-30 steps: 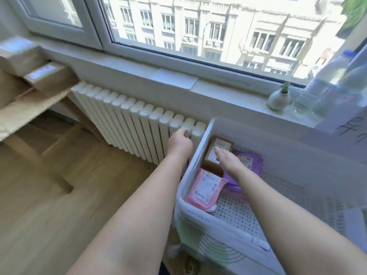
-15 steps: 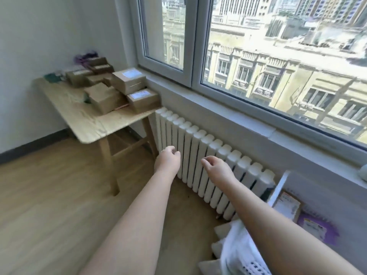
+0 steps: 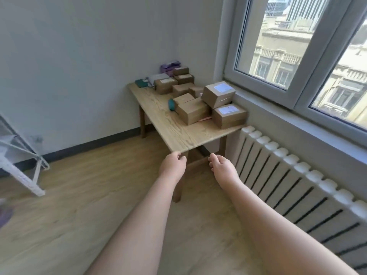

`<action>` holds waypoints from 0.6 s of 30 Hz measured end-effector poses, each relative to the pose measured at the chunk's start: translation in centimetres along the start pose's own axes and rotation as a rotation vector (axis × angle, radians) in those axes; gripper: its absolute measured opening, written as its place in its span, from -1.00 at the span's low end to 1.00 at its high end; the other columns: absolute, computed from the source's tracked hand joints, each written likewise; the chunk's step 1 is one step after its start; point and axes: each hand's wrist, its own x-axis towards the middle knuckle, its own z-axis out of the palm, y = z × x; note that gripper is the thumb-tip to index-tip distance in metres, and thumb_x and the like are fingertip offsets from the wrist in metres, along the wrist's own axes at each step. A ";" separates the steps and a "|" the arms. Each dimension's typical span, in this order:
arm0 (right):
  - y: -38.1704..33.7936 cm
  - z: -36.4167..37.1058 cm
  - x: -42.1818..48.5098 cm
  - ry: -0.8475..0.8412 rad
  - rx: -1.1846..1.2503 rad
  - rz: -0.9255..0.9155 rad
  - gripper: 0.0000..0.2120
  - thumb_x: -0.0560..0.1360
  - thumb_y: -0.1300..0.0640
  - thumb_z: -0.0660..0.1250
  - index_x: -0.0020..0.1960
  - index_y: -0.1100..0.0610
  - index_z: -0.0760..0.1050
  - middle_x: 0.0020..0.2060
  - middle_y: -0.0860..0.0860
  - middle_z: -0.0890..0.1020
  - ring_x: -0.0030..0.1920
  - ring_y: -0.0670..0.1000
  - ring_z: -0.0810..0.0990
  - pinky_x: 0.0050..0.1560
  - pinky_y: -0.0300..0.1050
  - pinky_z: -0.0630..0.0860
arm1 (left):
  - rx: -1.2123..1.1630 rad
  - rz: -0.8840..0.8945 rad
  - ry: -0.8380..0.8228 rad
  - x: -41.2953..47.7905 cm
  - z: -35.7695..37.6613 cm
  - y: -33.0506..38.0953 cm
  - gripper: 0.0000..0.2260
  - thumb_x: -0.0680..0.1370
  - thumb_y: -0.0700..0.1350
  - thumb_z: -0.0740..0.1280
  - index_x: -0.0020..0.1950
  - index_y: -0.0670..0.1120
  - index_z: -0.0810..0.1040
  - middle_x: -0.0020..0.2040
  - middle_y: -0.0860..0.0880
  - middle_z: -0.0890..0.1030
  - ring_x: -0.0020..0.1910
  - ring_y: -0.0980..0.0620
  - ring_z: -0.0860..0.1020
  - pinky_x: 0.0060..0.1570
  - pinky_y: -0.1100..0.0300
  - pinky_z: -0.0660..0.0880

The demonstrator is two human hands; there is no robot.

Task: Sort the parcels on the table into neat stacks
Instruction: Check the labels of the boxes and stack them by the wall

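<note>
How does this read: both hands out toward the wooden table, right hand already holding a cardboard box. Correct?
No: the head view shows the right hand empty, fingers loosely curled; the cardboard boxes all lie on the wooden table. Both hands, the left hand included, are out toward it.

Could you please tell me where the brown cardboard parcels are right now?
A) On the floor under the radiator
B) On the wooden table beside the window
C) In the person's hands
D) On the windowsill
B: the cardboard parcels sit in a loose cluster on the wooden table, while the left hand and the right hand hold nothing.
</note>
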 end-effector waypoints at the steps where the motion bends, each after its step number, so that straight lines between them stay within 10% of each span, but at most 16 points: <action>1: -1.0 1.3 1.0 -0.014 -0.006 -0.014 -0.60 0.67 -0.13 0.07 0.14 0.10 0.56 -0.02 0.00 0.64 0.05 0.04 0.60 0.13 0.03 0.51 | -0.014 -0.013 0.010 1.0 -1.4 -0.6 -0.63 0.65 -0.06 0.20 0.45 -0.06 0.43 0.39 -0.04 0.50 0.27 -0.03 0.50 0.13 0.17 0.42; 7: -5.2 7.1 8.3 -0.043 -0.047 -0.044 -0.69 0.67 -0.07 0.12 0.08 0.09 0.56 -0.18 0.01 0.62 -0.22 -0.03 0.54 -0.28 -0.12 0.41 | -0.078 -0.067 0.025 9.4 -5.9 -3.8 -0.62 0.65 -0.04 0.19 0.47 -0.07 0.41 0.42 -0.05 0.46 0.34 -0.05 0.47 0.25 0.11 0.43; 18: -12.0 14.8 27.9 -0.043 0.016 -0.033 -0.72 0.65 -0.02 0.20 0.29 0.04 0.53 -0.13 -0.11 0.60 -0.18 -0.07 0.58 -0.20 -0.17 0.52 | -0.018 -0.062 -0.019 29.5 -9.6 -1.7 -0.61 0.67 -0.02 0.17 0.50 -0.03 0.37 0.43 -0.01 0.46 0.36 0.00 0.46 0.12 0.22 0.34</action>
